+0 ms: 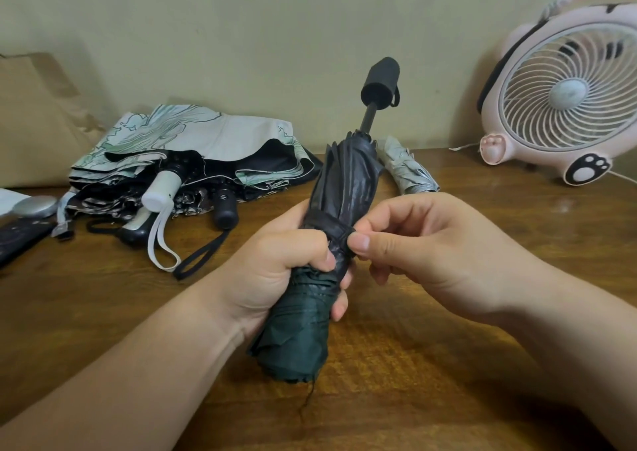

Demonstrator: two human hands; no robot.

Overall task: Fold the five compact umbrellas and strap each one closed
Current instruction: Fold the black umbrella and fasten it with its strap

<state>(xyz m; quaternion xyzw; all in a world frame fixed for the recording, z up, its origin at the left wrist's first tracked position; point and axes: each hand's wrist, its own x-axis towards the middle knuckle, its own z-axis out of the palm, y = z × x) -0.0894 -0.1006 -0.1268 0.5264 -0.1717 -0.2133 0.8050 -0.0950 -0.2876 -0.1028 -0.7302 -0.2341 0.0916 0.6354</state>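
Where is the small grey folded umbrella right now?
In the head view, the grey umbrella lies on the table right of centre, just behind the dark umbrella held up at centre, with the pink fan to its right.

Brown wooden tabletop (448,364) before me, its grain catching a soft sheen, meets a plain cream wall (275,20). At my far right a pink desk fan (558,102) with paw-print feet stands near the wall, a white cord (462,147) beside it; at my far left, a tan paper bag (38,119).
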